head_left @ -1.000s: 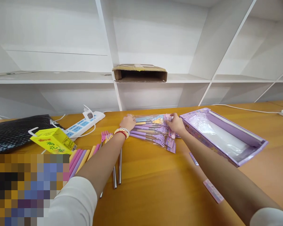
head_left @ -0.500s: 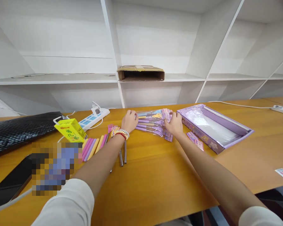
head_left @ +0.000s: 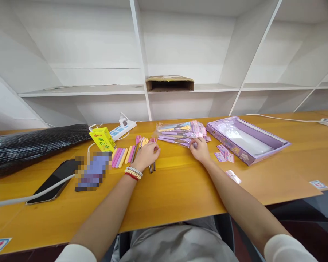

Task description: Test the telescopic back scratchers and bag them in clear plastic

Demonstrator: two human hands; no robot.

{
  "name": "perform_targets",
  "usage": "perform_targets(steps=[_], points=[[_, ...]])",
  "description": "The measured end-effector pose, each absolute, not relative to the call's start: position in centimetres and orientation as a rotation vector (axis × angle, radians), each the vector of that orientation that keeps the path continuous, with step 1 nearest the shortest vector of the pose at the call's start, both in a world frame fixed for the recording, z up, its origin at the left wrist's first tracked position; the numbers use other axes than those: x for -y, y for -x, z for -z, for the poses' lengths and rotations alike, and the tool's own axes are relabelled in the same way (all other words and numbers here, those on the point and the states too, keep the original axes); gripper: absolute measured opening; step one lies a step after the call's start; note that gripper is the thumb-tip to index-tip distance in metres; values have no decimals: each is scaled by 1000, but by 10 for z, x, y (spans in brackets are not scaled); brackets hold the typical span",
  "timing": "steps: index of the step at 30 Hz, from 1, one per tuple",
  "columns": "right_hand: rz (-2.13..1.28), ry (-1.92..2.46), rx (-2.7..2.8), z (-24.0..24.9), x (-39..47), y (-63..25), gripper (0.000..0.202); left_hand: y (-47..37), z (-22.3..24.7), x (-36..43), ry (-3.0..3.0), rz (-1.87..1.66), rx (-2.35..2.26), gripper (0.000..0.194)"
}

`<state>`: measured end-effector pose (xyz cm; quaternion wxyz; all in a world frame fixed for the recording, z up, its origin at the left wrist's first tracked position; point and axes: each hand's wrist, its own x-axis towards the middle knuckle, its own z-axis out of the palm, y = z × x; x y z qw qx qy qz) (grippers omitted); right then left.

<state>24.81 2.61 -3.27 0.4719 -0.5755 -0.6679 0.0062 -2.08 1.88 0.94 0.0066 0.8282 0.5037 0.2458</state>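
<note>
Several back scratchers (head_left: pixel 171 128) with small hand-shaped heads lie in clear bags with purple cards at the back middle of the table. At the near right end of these bags is my right hand (head_left: pixel 200 149), its thumb and fingers pinched on the edge of a bagged back scratcher (head_left: pixel 175 141). My left hand (head_left: pixel 147 156) hangs over several loose back scratchers (head_left: pixel 143 141) with pink and yellow heads and metal rods. Its fingers curl downward together, and what is under them is hidden. Left of it, pink, purple and yellow handles (head_left: pixel 123 157) lie side by side.
A purple display box (head_left: pixel 251 160) with plastic film stands at right, near small printed cards (head_left: pixel 229 155). At left are a yellow drink carton (head_left: pixel 102 140), a power strip (head_left: pixel 124 129), a black phone (head_left: pixel 54 182) and a black bag (head_left: pixel 38 149). A cardboard box (head_left: pixel 169 84) sits on the shelf.
My left hand has left the bagged scratchers and moved left and nearer, over the loose ones. My right hand has shifted nearer along the bags. More small cards show at right; the view has shifted.
</note>
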Motion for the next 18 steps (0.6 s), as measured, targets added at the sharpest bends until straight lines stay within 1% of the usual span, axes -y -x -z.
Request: perform_targets(steps=[4,10,15,18], points=[[-73,1439,1636,34,-24,-253,11,27,-4,-12,-2567,-670,-1761,20],[-186,1558,1527,28,-20,-263,14,33,-12,-6,-2303,-433,-2273,28],[-158,1556,1510,26,-20,-263,15,35,-18,-4,-2155,-296,-2347,40],[-152,1548,1524,26,-20,-261,15,33,-18,-4,-2136,-264,-2341,42]])
